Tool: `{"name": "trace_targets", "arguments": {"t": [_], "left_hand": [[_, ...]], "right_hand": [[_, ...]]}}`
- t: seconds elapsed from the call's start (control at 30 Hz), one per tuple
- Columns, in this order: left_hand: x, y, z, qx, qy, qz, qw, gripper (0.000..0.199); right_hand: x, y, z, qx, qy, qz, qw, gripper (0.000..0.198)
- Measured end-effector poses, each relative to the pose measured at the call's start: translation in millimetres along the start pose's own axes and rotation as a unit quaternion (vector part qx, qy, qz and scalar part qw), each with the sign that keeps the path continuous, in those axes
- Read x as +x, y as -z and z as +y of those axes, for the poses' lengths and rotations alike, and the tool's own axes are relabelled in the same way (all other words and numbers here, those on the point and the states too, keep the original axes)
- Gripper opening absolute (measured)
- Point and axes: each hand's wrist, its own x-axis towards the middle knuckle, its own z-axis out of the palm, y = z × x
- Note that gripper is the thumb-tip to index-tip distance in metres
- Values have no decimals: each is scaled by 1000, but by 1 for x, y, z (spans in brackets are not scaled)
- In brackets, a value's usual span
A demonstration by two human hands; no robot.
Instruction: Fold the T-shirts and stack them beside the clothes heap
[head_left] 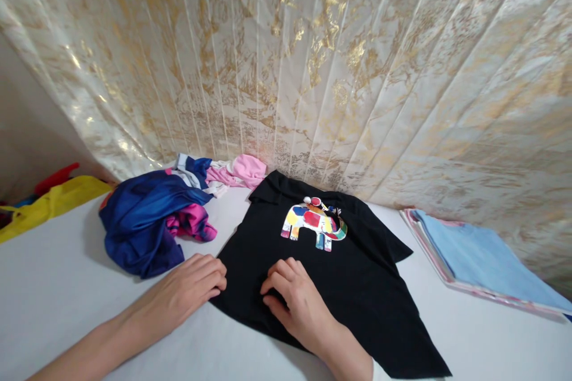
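A black T-shirt [357, 292] lies spread on the white surface, its colourful patchwork elephant print [313, 223] facing up. The far part near the collar and the sleeves looks slightly rumpled. My left hand [196, 283] is at the shirt's left edge, fingers closed and pinching the fabric there. Over the lower middle of the shirt is my right hand [292, 297], fingers curved down close to the cloth. A gap shows between its thumb and fingers, with nothing visible in it.
A crumpled blue and pink garment [143, 220] lies to the left, with pink and white clothes [243, 171] behind it. Folded clothes topped by light blue [482, 256] lie at right. Yellow fabric [58, 205] is at far left. A gold-patterned curtain [286, 59] hangs behind.
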Motion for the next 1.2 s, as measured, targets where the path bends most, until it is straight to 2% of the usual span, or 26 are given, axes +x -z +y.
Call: {"name": "trace_targets", "arguments": {"t": [0.3, 0.47, 0.63, 0.8, 0.97, 1.07, 1.13, 1.2], "left_hand": [[-6, 10, -1, 9, 1, -25, 1000, 20], [-3, 14, 13, 16, 5, 5, 1000, 20], [0, 11, 18, 19, -26, 6, 999, 17], [3, 8, 16, 14, -29, -5, 999, 13], [3, 8, 16, 27, -38, 3, 999, 17], [1, 10, 16, 28, -31, 4, 999, 18], [0, 12, 19, 25, -27, -1, 999, 24], [-1, 12, 26, 21, -31, 3, 999, 35]], "right_hand": [[-3, 2, -2, 11, 19, -34, 999, 21], [-4, 1, -3, 18, 52, -30, 998, 10], [-4, -7, -4, -9, 57, -29, 998, 28], [-3, -11, -6, -31, 66, -10, 997, 10], [-3, -12, -5, -35, 112, 1, 993, 3], [-3, -12, -4, -22, 128, -11, 992, 6], [-3, -7, -3, 4, 119, -13, 993, 6], [-4, 2, -4, 34, 90, -6, 995, 16]]}}
